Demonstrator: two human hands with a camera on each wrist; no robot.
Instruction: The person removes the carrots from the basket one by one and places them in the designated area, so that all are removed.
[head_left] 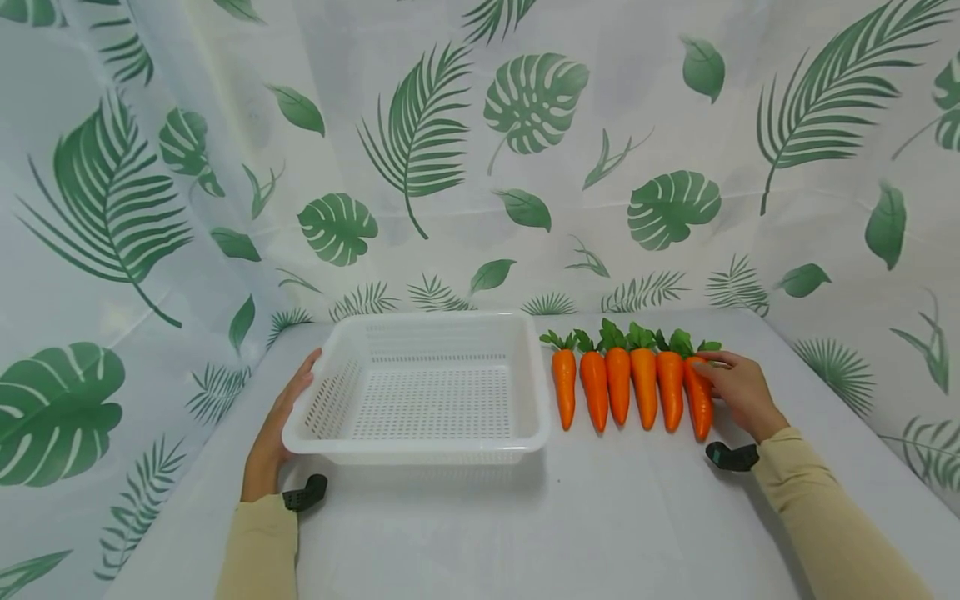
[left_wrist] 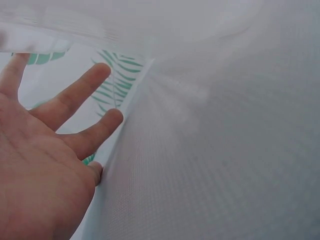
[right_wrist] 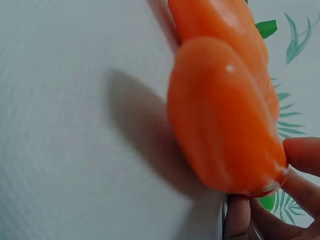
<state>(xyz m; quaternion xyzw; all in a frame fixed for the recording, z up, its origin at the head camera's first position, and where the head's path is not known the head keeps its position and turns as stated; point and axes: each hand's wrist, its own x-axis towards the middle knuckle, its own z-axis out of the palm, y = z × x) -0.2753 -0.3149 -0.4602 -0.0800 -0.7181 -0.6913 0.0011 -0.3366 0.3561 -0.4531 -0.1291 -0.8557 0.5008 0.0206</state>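
At the right end of a row of several carrots, my right hand (head_left: 738, 393) pinches the outermost carrot (head_left: 701, 402) near its leafy top. Up close in the right wrist view, that carrot (right_wrist: 225, 120) lies between the thumb and fingers, its tip toward the camera. The other carrots (head_left: 618, 385) lie side by side, tips toward me. My left hand (head_left: 279, 425) is beside the left wall of a white perforated plastic basket (head_left: 420, 451). Seen from its wrist, the left hand (left_wrist: 45, 155) has straight, spread fingers, below the basket's rim.
A white-covered table (head_left: 600, 525) carries the basket and carrots. Behind and at both sides hangs a white curtain (head_left: 450, 167) with green leaf prints. The basket's right rim is close to the leftmost carrot (head_left: 564, 387). Both wrists wear small black devices (head_left: 306, 493).
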